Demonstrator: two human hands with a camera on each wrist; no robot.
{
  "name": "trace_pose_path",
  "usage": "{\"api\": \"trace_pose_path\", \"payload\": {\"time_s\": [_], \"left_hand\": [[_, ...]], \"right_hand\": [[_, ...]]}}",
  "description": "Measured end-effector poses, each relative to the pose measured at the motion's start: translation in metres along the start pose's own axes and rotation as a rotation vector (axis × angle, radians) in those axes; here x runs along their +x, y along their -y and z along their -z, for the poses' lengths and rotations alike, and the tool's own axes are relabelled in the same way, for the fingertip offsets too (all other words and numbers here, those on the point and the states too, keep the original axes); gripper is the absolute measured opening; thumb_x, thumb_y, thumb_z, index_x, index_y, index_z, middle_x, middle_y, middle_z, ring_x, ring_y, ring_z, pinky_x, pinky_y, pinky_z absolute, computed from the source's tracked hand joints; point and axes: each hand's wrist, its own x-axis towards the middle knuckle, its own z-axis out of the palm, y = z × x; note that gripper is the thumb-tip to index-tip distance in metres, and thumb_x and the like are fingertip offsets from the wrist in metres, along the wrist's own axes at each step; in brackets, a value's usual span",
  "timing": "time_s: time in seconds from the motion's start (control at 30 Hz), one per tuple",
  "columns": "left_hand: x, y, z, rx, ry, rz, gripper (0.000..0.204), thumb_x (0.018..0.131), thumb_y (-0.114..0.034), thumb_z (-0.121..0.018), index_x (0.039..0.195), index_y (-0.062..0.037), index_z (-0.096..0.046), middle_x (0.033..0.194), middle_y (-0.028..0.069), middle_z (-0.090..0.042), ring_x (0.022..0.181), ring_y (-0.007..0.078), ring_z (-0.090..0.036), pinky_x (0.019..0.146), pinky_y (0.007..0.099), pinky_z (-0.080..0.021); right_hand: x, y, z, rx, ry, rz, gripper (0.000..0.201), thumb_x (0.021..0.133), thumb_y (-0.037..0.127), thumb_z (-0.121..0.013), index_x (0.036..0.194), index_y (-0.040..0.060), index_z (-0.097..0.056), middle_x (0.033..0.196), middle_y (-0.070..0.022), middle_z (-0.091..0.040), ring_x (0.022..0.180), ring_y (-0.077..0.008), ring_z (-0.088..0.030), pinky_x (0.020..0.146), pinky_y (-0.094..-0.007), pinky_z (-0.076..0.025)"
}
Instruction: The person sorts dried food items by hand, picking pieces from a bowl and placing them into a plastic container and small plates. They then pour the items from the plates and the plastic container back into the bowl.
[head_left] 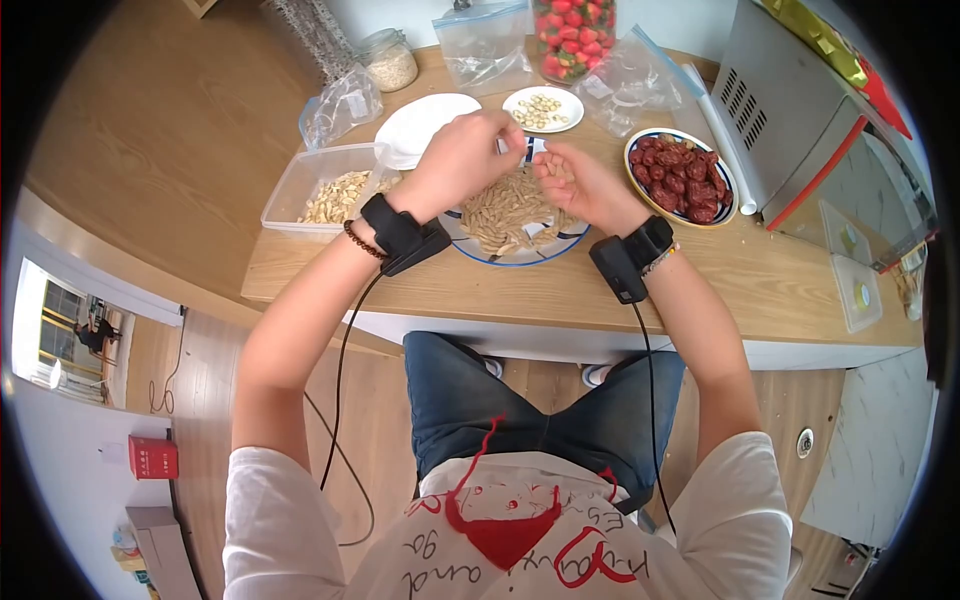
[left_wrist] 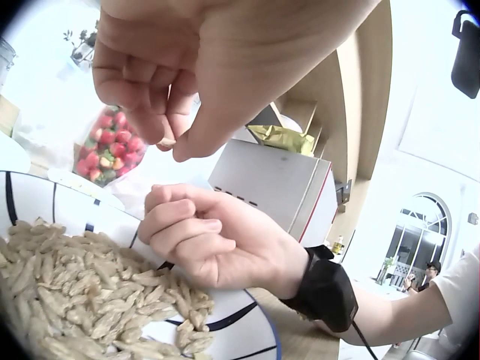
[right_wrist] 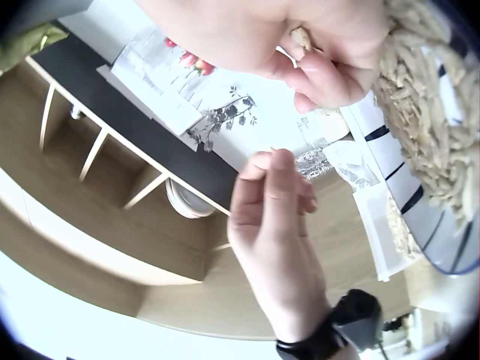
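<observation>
A blue-rimmed bowl (head_left: 575, 238) holds a heap of slender tan pieces (head_left: 510, 205). Above its far side, my left hand (head_left: 460, 160) pinches a tiny pale bit (left_wrist: 167, 142) between thumb and fingertips. My right hand (head_left: 590, 190) is a short gap away over the bowl's right side, palm turned up and fingers curled in; the right wrist view shows a small pale piece (right_wrist: 301, 37) held within them. The two hands do not touch. Part of the bowl is hidden under my left hand in the head view.
At left stands a plastic box (head_left: 285, 205) with pale chopped pieces. Behind are a white plate (head_left: 425, 120), a small plate of yellowish rings (head_left: 570, 110), plastic bags and strawberries (head_left: 572, 40). Right are a bowl of red dates (head_left: 685, 180) and a grey appliance (head_left: 775, 100).
</observation>
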Motion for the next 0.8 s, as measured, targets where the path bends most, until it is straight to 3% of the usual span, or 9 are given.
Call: {"api": "trace_pose_path", "payload": {"time_s": [0.07,0.17,0.27,0.4,0.63,0.8], "left_hand": [[0.006,-0.004,-0.005,-0.031,-0.085,-0.106,0.012,0.076,-0.016,-0.063,0.078,-0.0045,-0.065,0.076,0.0129,-0.065,0.068,0.0296,-0.062,0.063,0.0382,-0.049],[-0.004,-0.014,-0.009,0.228,-0.083,-0.212,0.010,0.076,-0.015,-0.062,0.077,-0.0052,-0.064,0.074,0.0130,-0.064,0.069,0.0294,-0.062,0.064,0.0388,-0.050],[-0.011,-0.030,-0.008,0.371,0.358,0.065,0.013,0.074,-0.014,-0.066,0.084,-0.0062,-0.067,0.076,0.0093,-0.065,0.070,0.0305,-0.062,0.065,0.0356,-0.050],[-0.023,-0.003,-0.045,0.002,0.414,-0.053,0.013,0.075,-0.017,-0.065,0.084,-0.0072,-0.067,0.077,0.0102,-0.066,0.070,0.0273,-0.063,0.066,0.0347,-0.050],[-0.023,-0.005,-0.067,0.131,0.354,-0.011,0.012,0.074,-0.017,-0.063,0.079,-0.0061,-0.065,0.074,0.0089,-0.065,0.069,0.0260,-0.062,0.063,0.0359,-0.048],[-0.018,-0.008,-0.062,0.108,0.472,0.027,0.012,0.072,-0.017,-0.062,0.077,-0.0071,-0.065,0.072,0.0095,-0.065,0.069,0.0271,-0.062,0.063,0.0364,-0.048]], "right_hand": [[-0.006,-0.004,-0.016,-0.114,-0.085,0.026,0.016,0.093,0.017,-0.048,0.093,0.0015,-0.049,0.076,-0.0029,-0.045,0.056,-0.0068,-0.036,0.044,-0.0177,-0.030],[0.003,-0.001,0.002,0.117,0.143,-0.116,0.016,0.093,0.018,-0.048,0.089,0.0028,-0.047,0.072,-0.0011,-0.044,0.053,-0.0053,-0.035,0.041,-0.0170,-0.029],[0.009,0.006,0.020,0.382,0.155,-0.177,0.017,0.094,0.019,-0.048,0.085,0.0054,-0.045,0.069,0.0006,-0.041,0.049,-0.0035,-0.033,0.038,-0.0162,-0.026],[0.003,0.008,0.007,0.163,0.052,-0.026,0.016,0.094,0.017,-0.047,0.081,0.0077,-0.043,0.065,0.0029,-0.038,0.045,-0.0028,-0.031,0.036,-0.0164,-0.023],[0.000,0.004,0.002,0.071,0.020,0.029,0.015,0.094,0.016,-0.046,0.081,0.0079,-0.044,0.062,0.0042,-0.036,0.044,-0.0031,-0.029,0.035,-0.0166,-0.022],[0.001,0.004,0.003,0.029,0.034,0.036,0.016,0.094,0.017,-0.046,0.081,0.0080,-0.044,0.061,0.0042,-0.037,0.044,-0.0032,-0.029,0.036,-0.0168,-0.023]]}}
